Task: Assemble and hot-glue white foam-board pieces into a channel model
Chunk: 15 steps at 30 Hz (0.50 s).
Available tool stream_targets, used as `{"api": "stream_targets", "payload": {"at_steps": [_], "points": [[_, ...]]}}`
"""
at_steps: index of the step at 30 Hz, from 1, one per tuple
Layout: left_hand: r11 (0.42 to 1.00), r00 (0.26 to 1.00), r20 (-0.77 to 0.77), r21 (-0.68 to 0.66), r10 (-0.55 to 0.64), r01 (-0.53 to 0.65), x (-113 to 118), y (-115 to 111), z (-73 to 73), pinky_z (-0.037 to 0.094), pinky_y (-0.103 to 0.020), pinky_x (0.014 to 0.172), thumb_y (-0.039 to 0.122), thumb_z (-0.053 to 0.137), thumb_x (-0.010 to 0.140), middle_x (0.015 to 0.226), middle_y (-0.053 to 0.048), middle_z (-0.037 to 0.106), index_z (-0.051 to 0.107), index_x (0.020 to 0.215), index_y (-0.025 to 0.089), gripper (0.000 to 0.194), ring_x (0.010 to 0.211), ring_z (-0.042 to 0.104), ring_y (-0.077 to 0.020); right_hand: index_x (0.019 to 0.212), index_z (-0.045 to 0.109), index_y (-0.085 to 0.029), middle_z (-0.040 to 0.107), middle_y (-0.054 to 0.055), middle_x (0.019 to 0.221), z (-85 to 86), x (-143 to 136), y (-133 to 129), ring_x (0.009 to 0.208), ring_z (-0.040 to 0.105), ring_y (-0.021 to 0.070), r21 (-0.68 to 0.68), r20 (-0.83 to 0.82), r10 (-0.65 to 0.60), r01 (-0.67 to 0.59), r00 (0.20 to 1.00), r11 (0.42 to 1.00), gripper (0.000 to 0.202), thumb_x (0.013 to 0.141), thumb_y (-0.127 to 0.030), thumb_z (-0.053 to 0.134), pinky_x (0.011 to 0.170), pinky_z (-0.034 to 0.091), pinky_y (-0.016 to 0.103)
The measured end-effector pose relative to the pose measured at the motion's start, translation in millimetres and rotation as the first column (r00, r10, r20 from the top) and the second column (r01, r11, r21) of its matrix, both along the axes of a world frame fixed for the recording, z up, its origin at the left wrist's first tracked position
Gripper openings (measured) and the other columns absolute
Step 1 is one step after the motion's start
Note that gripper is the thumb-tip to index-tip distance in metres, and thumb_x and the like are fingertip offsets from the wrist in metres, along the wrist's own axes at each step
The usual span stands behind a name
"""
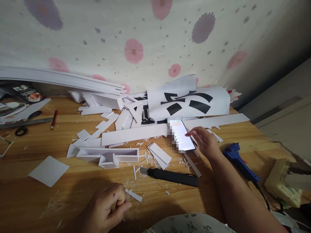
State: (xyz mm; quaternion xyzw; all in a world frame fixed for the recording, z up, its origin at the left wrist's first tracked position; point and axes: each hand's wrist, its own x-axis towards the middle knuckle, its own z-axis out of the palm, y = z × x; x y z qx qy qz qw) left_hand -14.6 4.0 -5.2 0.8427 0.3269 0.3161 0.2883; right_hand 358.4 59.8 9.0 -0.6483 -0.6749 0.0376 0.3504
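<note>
My right hand [202, 139] grips the right edge of a lit smartphone [184, 137], its thumb over the screen. Part of the phone is blurred out, and my other right fingers are mostly hidden. Close to the front edge, my left hand [109, 205] rests with its fingers curled in and nothing showing in them. A narrow white strip [134, 195] lies just beside it. Between the hands is a black utility knife [172, 177], its blade pointing left. Behind the knife sit stacked white board pieces [159, 155] and a glued white channel-shaped part [107, 153].
A blue glue gun [240, 161] lies at the right, its cord trailing forward. Printed paper [189, 102] and white offcuts [104, 123] fill the back. Scissors [26, 123], a red pencil [54, 119] and a white square [49, 171] are on the left.
</note>
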Motion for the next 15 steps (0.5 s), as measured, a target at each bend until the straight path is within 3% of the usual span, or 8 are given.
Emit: {"api": "stream_targets", "payload": {"at_steps": [5, 15], "points": [[1.0, 0.998, -0.069, 0.002, 0.002, -0.002, -2.1, -1.2, 4.8, 0.04, -0.016, 0.052, 0.027, 0.045, 0.094, 0.055, 0.007, 0.048, 0.037, 0.064, 0.021, 0.031, 0.05, 0.049, -0.007, 0.078, 0.064, -0.023, 0.068, 0.005, 0.076, 1.0, -0.9, -0.4, 0.068, 0.06, 0.0194, 0.004, -0.001, 0.003, -0.003, 1.0, 1.0, 0.039, 0.093, -0.05, 0.04, 0.063, 0.044, 0.033], [1.0, 0.999, 0.035, 0.028, -0.001, 0.0, 5.1, 2.6, 9.3, 0.039, -0.015, 0.048, 0.039, 0.04, 0.096, 0.052, 0.008, 0.047, 0.041, 0.063, 0.02, 0.038, 0.046, 0.048, -0.0059, 0.078, 0.065, -0.022, 0.068, 0.005, 0.076, 1.7, 0.3, -0.6, 0.069, 0.059, 0.0192, 0.002, -0.015, 0.019, -0.019, 1.0, 1.0, 0.039, 0.093, -0.05, 0.041, 0.064, 0.043, 0.033]]}}
